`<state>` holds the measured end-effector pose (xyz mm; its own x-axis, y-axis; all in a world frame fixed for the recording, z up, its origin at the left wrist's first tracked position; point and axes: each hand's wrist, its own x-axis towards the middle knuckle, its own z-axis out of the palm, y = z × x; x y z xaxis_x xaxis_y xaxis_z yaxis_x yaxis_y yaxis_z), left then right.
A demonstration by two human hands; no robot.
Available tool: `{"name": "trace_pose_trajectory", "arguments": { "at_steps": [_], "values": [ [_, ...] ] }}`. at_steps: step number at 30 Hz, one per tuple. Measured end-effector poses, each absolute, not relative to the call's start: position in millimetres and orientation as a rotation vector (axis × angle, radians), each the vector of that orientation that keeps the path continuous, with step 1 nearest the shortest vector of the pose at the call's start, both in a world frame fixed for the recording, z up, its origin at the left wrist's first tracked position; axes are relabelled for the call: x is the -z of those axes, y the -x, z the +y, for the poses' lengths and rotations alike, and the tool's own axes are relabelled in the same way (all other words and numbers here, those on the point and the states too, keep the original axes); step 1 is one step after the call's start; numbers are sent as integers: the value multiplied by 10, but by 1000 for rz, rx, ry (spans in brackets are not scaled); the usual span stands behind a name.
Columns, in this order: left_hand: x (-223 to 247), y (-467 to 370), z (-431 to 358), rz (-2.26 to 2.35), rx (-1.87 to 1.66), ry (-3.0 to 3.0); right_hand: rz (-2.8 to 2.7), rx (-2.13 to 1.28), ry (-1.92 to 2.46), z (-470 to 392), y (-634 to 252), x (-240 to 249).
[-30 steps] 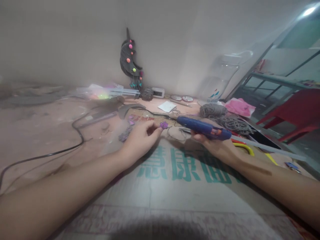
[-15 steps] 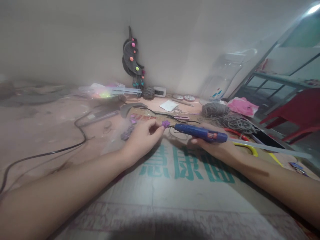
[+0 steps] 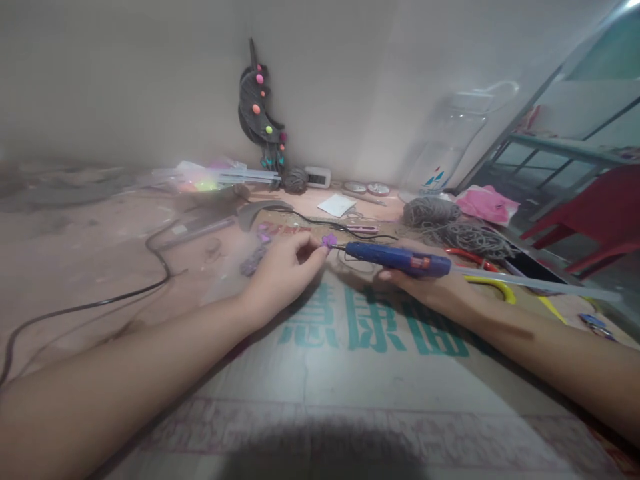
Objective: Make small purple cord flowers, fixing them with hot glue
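Between the thumb and fingertips of my left hand [image 3: 290, 270] is a small purple flower-shaped piece [image 3: 329, 241]. My right hand [image 3: 425, 280] grips a blue glue gun [image 3: 397, 258], which points left. Its metal nozzle touches or nearly touches the purple piece; I cannot tell which. A long clear glue stick [image 3: 535, 282] sticks out of the gun's back end. Just left of my left hand lie more purple bits [image 3: 255, 259], partly hidden by it. Both hands are above a board printed with large green characters [image 3: 373, 320].
A grey moon ornament with coloured beads [image 3: 256, 107] hangs on the wall. Grey yarn [image 3: 453, 230], a clear bottle [image 3: 447, 150] and pink cloth [image 3: 487, 204] stand at the right. Yellow-handled scissors or pliers [image 3: 495, 288] lie beside my right wrist. A black cord [image 3: 125, 298] crosses the left side.
The view has shifted slightly, so most things sit a little higher and further left. Both hands keep their grips, and the nozzle stays at the purple piece.
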<state>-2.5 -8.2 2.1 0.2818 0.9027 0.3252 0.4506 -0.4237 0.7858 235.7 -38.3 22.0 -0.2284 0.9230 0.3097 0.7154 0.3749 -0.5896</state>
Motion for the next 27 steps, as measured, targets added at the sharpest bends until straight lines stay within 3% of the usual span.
{"name": "trace_pose_trajectory", "arguments": {
  "at_steps": [27],
  "values": [
    [4,35,-72,1181,-1045,-1989,-1971,-473,1400,-399,-2332,-214]
  ]
}}
